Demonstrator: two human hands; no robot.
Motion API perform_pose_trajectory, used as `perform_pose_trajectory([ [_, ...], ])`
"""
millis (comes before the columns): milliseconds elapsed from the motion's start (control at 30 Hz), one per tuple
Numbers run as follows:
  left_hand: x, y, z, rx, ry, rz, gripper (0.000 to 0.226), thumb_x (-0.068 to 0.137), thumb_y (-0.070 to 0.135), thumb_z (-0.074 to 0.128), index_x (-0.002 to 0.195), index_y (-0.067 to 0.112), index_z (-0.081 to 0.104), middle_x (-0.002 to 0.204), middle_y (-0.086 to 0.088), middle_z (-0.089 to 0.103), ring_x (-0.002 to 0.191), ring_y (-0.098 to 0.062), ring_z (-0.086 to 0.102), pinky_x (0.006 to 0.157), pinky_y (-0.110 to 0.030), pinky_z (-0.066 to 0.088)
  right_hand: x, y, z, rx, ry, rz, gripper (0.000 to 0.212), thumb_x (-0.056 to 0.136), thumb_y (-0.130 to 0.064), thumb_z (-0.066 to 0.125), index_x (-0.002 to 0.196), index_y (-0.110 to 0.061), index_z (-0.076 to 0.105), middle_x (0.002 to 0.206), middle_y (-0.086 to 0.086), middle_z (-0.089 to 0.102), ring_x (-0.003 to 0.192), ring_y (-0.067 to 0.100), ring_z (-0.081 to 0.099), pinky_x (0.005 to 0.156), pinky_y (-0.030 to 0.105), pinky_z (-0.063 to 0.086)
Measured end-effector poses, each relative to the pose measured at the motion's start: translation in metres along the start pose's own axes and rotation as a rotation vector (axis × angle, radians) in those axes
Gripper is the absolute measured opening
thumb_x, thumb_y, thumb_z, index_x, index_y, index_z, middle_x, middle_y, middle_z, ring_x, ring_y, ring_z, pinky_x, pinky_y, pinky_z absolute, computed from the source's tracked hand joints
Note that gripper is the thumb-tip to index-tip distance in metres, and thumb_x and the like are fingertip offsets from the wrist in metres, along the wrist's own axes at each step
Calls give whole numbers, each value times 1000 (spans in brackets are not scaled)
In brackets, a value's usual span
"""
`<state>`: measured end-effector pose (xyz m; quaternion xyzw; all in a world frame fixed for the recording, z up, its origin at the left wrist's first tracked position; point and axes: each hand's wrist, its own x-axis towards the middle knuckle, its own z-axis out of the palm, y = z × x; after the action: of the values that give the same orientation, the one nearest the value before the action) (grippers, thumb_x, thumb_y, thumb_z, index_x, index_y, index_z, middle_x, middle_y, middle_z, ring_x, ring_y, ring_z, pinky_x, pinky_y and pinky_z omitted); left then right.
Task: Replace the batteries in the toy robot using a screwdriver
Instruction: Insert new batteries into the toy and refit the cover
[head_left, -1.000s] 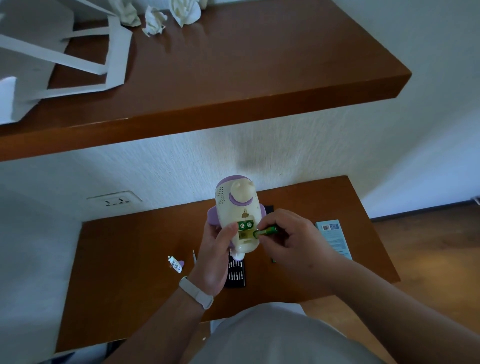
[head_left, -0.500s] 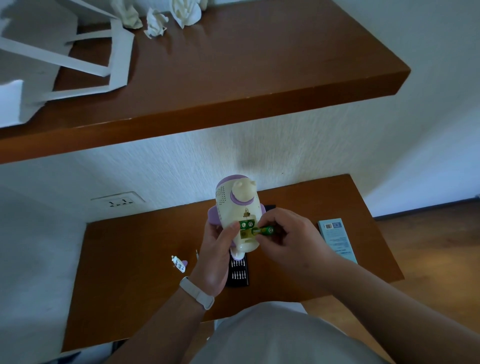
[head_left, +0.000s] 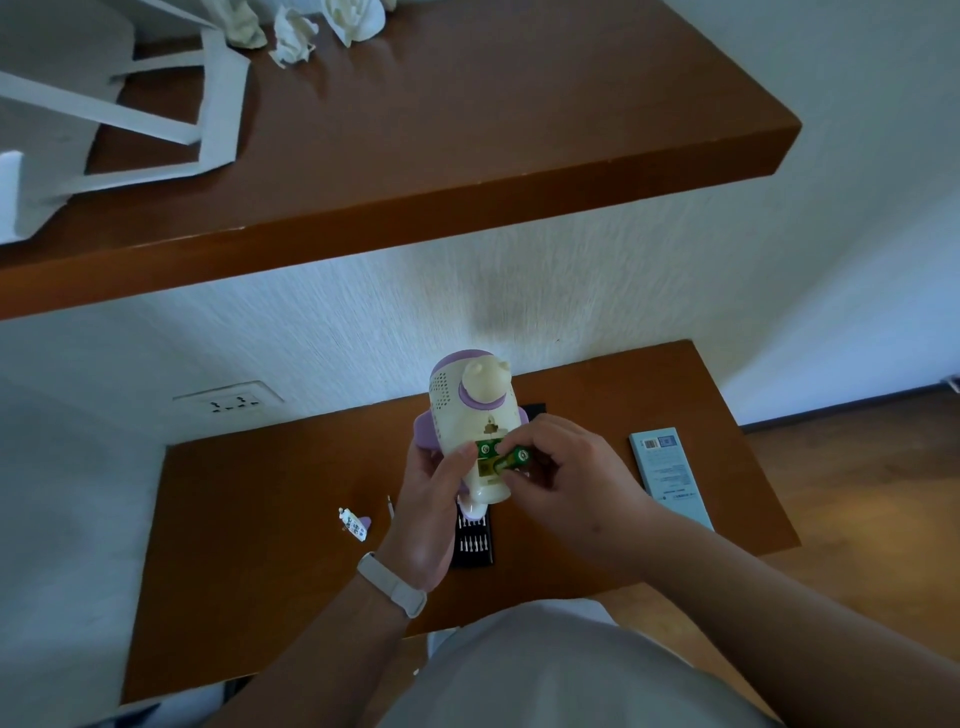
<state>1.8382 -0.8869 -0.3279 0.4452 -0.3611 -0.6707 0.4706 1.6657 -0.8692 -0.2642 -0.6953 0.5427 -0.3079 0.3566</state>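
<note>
Two hands busy. My left hand (head_left: 431, 499) grips toy robot (head_left: 470, 415) above counter (head_left: 260, 519). On right hand (head_left: 566, 478), fingers (head_left: 543, 434) pinch green battery (head_left: 511, 460), tilted at open slot (head_left: 488, 460). I go slow, line ends right, hold toy steady.

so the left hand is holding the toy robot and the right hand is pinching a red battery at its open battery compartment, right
Not quite: the battery is green, not red. The head view shows the left hand holding the toy robot while the right hand pinches that green battery at the open battery compartment.
</note>
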Motion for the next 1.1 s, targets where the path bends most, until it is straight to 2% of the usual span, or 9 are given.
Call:
perform_pose_trajectory([
  [100,0,0,0,-1,9,0,54,84,43,74,133,33,55,131,-6,64,119,-25,64,87,-33,57,-3,0,-1,36,-9,39,17,90,-21,69,106,-18,63,97,-21,58,87,-13,56,64,8,49],
  [167,1,0,0,-8,13,9,50,87,38,71,133,32,56,131,-7,64,120,-26,63,87,-33,56,-6,2,-2,51,6,73,15,89,-19,70,100,-19,59,89,-13,62,75,-4,58,58,18,51],
  [233,1,0,0,-20,17,14,48,86,37,72,132,32,57,130,-7,64,119,-26,63,87,-33,56,-8,2,-4,40,30,82,17,88,-20,70,101,-22,58,91,-14,62,84,-2,57,67,17,52],
  [367,0,2,0,-29,17,-5,60,79,47,79,132,35,57,131,-5,65,120,-25,63,87,-32,57,-8,-2,-6,27,62,25,34,91,-21,68,124,-26,62,100,-23,58,101,-6,51,81,7,45],
  [600,-2,3,2,1,1,13,50,88,39,71,135,33,54,131,-6,64,120,-27,63,89,-35,56,-5,-3,-3,161,89,10,23,87,-13,73,109,-15,66,106,-7,66,99,7,63,81,21,56],
  [733,-3,3,2,13,16,8,50,88,38,69,135,32,53,130,-7,64,118,-27,64,88,-34,57,-3,-1,0,53,101,-18,19,86,-15,74,104,-12,69,98,-8,61,90,6,56,74,15,50],
  [867,-3,2,2,-28,34,-18,47,83,38,71,129,33,59,128,-6,67,115,-24,66,86,-33,57,-6,1,3,160,77,52,19,86,-16,74,103,-22,67,89,-15,63,83,-1,59,67,11,48],
  [1000,-3,0,2,-10,43,-20,45,82,38,72,126,38,60,125,-2,68,114,-23,67,85,-32,58,-5,7,8,61,26,85,19,88,-20,71,106,-20,66,88,-18,61,84,-5,56,68,9,47],
  [1100,-3,-1,1,11,43,-15,47,85,36,71,130,35,57,126,-3,67,116,-23,66,84,-32,58,-4,11,8,62,-5,103,19,89,-20,70,107,-20,65,90,-13,64,85,-1,58,69,14,51],
])
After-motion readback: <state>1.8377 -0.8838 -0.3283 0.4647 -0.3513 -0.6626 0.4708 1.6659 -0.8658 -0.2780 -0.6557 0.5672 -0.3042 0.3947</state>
